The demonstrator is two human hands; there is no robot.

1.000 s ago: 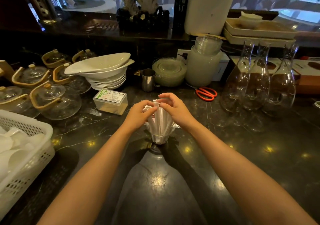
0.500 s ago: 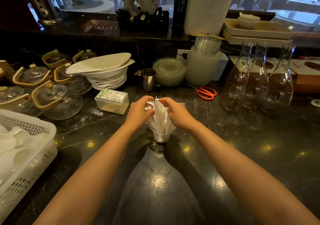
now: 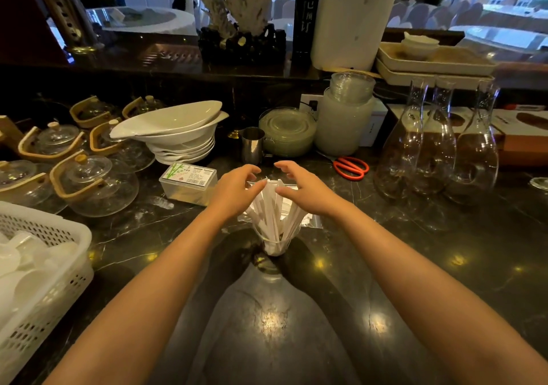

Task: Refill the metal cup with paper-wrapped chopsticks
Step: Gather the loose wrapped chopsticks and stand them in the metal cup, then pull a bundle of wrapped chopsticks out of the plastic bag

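Note:
A small shiny cup (image 3: 275, 247) stands on the dark marble counter straight in front of me. Several white paper-wrapped chopsticks (image 3: 271, 212) stand in it and fan outward at the top. My left hand (image 3: 235, 190) hovers at the upper left of the fan, fingers spread, thumb tip at the wrappers' tops. At the upper right my right hand (image 3: 304, 190) mirrors it, fingers curved and apart. Neither hand grips anything. A clear plastic wrapper (image 3: 311, 218) lies flat behind the cup.
A second steel cup (image 3: 252, 144) stands farther back, beside stacked white bowls (image 3: 178, 135) and a toothpick box (image 3: 188, 183). Glass teapots (image 3: 95, 183) and a white basket (image 3: 44, 272) fill the left. Red scissors (image 3: 351, 167) and glass carafes (image 3: 436, 147) stand at right.
Both hands were pinching the bundle's top together. They have now let go and spread their fingers, and the chopsticks have fanned out in the cup.

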